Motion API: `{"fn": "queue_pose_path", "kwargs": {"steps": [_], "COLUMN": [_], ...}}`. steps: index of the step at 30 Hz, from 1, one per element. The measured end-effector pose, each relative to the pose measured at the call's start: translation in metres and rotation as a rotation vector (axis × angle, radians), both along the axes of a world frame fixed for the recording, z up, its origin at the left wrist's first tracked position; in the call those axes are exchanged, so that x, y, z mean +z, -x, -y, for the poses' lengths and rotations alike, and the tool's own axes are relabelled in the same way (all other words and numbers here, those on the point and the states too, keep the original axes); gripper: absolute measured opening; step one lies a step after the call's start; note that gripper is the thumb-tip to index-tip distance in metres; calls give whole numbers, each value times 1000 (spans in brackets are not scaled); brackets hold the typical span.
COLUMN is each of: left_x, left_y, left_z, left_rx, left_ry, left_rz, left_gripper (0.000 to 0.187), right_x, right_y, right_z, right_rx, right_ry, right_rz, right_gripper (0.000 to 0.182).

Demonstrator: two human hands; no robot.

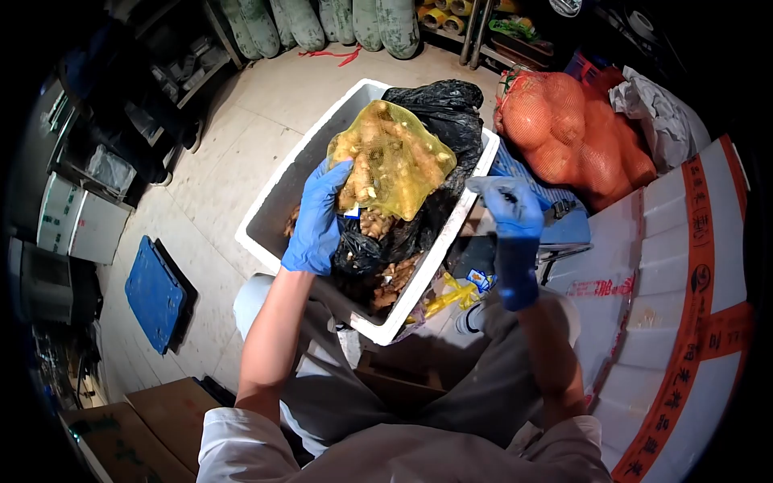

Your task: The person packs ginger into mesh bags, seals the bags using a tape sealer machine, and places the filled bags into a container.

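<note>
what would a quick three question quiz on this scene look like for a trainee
1. Multiple choice: what does the gloved left hand hold?
A) a black plastic bag
B) a yellow mesh bag of ginger
C) an orange mesh sack

2. True or false: the gloved right hand is gripping that same bag.

3. Fill in the gap: loose ginger lies inside a foam box whose colour is ____.

Key: 1 B; 2 false; 3 white
</note>
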State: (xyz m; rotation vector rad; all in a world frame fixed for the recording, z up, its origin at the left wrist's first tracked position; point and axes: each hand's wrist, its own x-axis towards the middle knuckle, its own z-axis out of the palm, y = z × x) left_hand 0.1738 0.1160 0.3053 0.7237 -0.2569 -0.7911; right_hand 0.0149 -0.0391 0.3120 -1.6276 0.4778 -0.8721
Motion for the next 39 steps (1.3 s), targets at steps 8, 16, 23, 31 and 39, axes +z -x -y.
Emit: {"fn": "queue_pose_path", "kwargs": {"steps": [8,16,23,31,39], "left_x": [-15,-7,-29,-8,8], "left_y": [7,19,12,21,3], "left_z": [7,7,10,4,-13], "left_rx": [-12,11,52,52,-27], "left_ry": [1,-15,-32,19,-83], "left_rz": [-39,-86,37,-119,-2], "left_gripper": [28,27,30,32,29], "right_x": [-15,-17,-28,-5,1], "right_y": [-21,-26,-24,-26,-1], "right_z": [-39,-35,-41,-59,8], "right_rx": [72,84,103,167,247], "right_ry": [-40,-158,-200,-395,-50], "right_rz": [-1,92,94,91,-210], "right_gripper": [25,7,11,22,9]}}
